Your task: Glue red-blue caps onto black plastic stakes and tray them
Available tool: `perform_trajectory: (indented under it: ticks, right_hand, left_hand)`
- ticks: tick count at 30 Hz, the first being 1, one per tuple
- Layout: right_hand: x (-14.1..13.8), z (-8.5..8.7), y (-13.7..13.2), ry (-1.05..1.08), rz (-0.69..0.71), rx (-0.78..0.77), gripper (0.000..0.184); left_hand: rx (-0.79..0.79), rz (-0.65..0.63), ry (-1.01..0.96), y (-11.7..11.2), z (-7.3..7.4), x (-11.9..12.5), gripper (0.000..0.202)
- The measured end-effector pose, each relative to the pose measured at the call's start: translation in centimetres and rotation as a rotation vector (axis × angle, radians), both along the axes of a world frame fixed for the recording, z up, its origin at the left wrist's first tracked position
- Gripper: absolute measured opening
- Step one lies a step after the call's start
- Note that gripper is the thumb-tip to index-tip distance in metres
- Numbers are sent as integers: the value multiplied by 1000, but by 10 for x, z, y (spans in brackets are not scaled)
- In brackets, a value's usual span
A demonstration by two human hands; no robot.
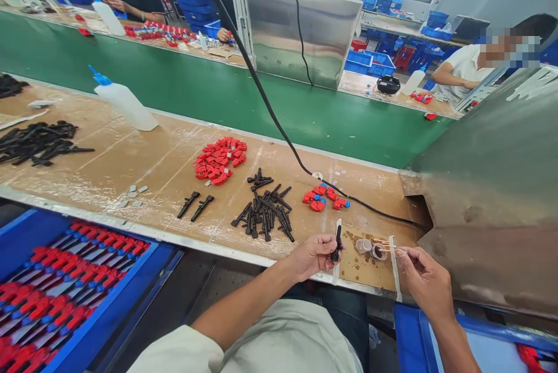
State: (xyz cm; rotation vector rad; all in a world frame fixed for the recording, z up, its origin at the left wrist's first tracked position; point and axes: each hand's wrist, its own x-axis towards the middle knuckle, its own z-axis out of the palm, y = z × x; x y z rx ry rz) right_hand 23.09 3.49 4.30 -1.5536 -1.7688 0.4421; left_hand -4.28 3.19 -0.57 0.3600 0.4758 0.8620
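My left hand pinches a small black plastic part with a thin shaft, upright over the table's front edge. In my right hand is a thin wooden stick, its far end at a small clear cup of dark liquid. Beside that cup is another clear round cup or lid. Both rest on a stained piece of cardboard with pale tape strips. A pile of similar black parts lies left of my left hand, and red pieces with blue ends lie beyond it.
A heap of red pieces, two separate black parts and a white squeeze bottle are farther left. A black cable crosses over the table. Blue bins flank me. A metal panel stands right. People sit across the green belt.
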Motion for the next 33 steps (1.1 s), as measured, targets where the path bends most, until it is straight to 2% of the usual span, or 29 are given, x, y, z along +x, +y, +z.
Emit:
perform_trajectory:
  ticks: [4, 16, 24, 30, 33]
  right_hand:
    - [1, -6, 0, 131, -113, -78, 47]
    - [1, -15, -8, 448, -233, -301, 63]
    - [-2, -20, -6, 710, -276, -413, 60]
    - [2, -24, -5, 782, -252, -448, 56]
    - [1, -21, -5, 800, -243, -458, 56]
  left_hand:
    - [-6, -11, 5, 2, 2, 5, 54]
    - [14, 24, 100, 4, 10, 15, 58]
    - [80, 51, 160, 3, 11, 24, 58]
    - [240, 112, 302, 12, 15, 40, 64]
    - [266, 142, 347, 21, 17, 49, 67]
